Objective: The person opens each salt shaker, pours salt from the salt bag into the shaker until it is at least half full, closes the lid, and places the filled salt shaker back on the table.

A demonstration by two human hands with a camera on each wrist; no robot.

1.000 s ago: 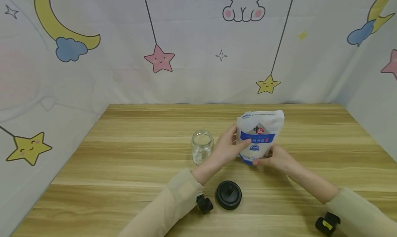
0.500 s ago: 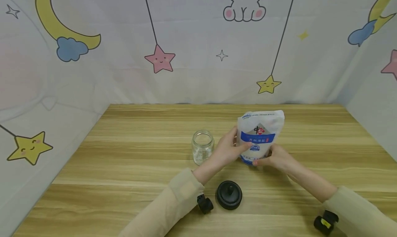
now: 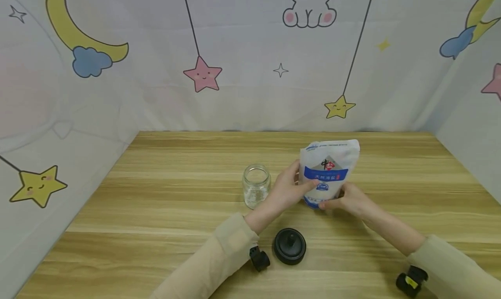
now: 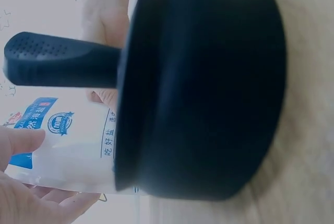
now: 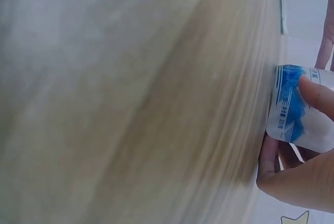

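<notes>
A white and blue salt pouch [image 3: 332,160] stands upright, right of the table's middle. My left hand [image 3: 285,190] grips its left side, thumb across the front and fingers behind. Low on the right side my right hand [image 3: 354,200] holds it, thumb at the front near the base. Both hands also show on the pouch in the wrist views: the left hand [image 4: 31,192] and the right hand [image 5: 302,177]. Just left of the pouch stands a clear glass jar [image 3: 256,187] without a lid, partly behind my left forearm.
A black round lid [image 3: 289,247] with a knob lies near the front, between the forearms; it looms large in the left wrist view as a dark lid [image 4: 209,88]. The wooden table [image 3: 176,168] ends at a patterned cloth wall [image 3: 242,112].
Left thumb has slid slightly down the pouch front since a second ago, uncovering more of the blue band's print. The pouch, jar and lid stay practically in place.
</notes>
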